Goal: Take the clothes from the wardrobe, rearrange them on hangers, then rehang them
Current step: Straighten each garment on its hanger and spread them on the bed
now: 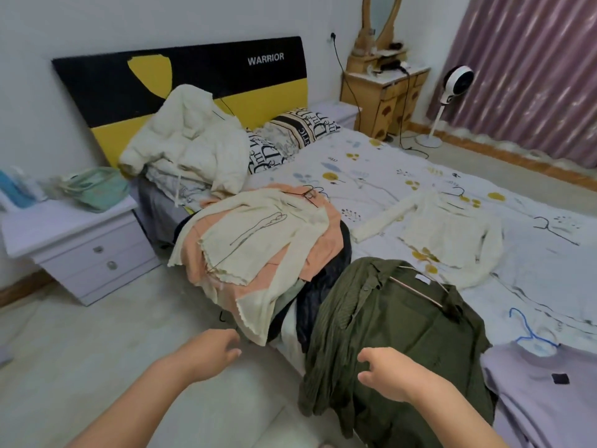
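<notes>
Hands hover bare: our right hand (386, 373) loosely curled over the green shirt (397, 344) draped off the bed (371, 163) edge, left hand (214, 350) relaxed beside it. Soft, floppy cloth; we'd take it at the collar, by its hanger (416, 291).

Bed (371, 163) strewn with clothes (258, 234), hangers (529, 334), pillows (303, 127)
</notes>
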`<state>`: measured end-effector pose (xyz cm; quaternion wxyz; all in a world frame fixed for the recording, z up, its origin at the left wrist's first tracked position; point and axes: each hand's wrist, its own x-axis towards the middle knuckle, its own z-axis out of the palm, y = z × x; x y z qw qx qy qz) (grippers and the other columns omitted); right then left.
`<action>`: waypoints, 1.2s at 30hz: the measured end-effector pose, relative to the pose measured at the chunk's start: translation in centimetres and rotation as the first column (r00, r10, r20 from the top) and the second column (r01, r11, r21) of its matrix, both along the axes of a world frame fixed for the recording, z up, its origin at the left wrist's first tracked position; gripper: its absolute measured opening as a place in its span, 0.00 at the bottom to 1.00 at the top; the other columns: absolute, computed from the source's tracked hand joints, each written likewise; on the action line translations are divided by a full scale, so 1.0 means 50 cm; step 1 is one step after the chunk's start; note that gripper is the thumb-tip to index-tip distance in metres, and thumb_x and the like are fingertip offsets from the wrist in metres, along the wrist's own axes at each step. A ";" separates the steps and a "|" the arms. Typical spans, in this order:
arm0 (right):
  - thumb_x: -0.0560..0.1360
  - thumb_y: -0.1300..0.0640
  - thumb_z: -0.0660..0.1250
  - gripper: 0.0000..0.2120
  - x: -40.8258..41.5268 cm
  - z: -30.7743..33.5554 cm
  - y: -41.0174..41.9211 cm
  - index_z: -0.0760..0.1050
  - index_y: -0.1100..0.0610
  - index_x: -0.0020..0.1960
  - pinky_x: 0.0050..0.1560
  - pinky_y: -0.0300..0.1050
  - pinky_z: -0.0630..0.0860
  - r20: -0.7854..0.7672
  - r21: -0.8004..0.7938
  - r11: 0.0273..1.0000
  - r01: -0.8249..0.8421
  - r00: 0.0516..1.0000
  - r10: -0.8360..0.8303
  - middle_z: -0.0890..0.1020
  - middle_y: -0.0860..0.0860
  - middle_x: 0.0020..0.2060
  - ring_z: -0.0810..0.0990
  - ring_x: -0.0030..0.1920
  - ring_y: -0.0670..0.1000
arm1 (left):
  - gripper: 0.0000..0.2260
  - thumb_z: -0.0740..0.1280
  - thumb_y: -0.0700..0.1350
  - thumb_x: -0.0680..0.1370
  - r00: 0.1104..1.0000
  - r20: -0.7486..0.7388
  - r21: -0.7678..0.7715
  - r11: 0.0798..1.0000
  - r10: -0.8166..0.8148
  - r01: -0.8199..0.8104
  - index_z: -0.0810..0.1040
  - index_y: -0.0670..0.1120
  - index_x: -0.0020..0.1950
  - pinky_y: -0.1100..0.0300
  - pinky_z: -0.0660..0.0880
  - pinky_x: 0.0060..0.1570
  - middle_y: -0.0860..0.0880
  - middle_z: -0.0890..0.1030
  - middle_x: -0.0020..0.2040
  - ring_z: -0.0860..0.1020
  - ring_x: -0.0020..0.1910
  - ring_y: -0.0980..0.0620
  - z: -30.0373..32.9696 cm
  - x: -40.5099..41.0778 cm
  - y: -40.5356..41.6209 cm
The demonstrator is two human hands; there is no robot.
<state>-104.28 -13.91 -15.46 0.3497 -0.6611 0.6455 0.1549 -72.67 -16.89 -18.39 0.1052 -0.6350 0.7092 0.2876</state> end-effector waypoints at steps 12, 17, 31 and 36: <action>0.80 0.50 0.56 0.23 0.007 -0.025 -0.410 0.61 0.54 0.73 0.65 0.43 0.66 -0.010 -0.012 0.999 -0.039 0.999 0.039 0.67 0.52 0.71 0.68 0.69 0.52 | 0.15 0.59 0.49 0.79 0.997 -0.022 0.026 0.997 0.080 -0.079 0.71 0.47 0.64 0.63 0.70 0.55 0.49 0.76 0.62 0.75 0.59 0.51 -0.018 0.023 -0.359; 0.80 0.53 0.55 0.18 0.007 -0.035 -0.558 0.66 0.58 0.68 0.61 0.45 0.70 -0.039 -0.015 0.999 -0.050 0.998 0.049 0.72 0.54 0.65 0.72 0.63 0.54 | 0.13 0.60 0.48 0.79 0.982 -0.092 -0.001 0.986 0.164 -0.164 0.72 0.48 0.63 0.63 0.71 0.52 0.51 0.77 0.53 0.76 0.53 0.52 -0.040 0.014 -0.496; 0.82 0.58 0.50 0.17 0.130 -0.192 -0.910 0.64 0.57 0.69 0.53 0.36 0.67 -0.035 -0.009 0.968 0.251 0.967 -0.251 0.73 0.53 0.65 0.73 0.61 0.51 | 0.16 0.55 0.50 0.81 0.982 0.050 0.069 0.982 -0.180 0.176 0.67 0.49 0.68 0.64 0.66 0.57 0.51 0.71 0.66 0.72 0.63 0.53 -0.161 0.117 -0.973; 0.80 0.56 0.53 0.18 0.191 -0.281 -1.025 0.62 0.55 0.69 0.56 0.45 0.72 -0.071 -0.077 0.925 0.372 0.923 -0.377 0.73 0.52 0.61 0.74 0.58 0.53 | 0.19 0.54 0.50 0.82 0.966 0.078 0.088 0.967 -0.245 0.238 0.61 0.49 0.72 0.61 0.64 0.65 0.50 0.66 0.71 0.66 0.68 0.52 -0.224 0.147 -1.147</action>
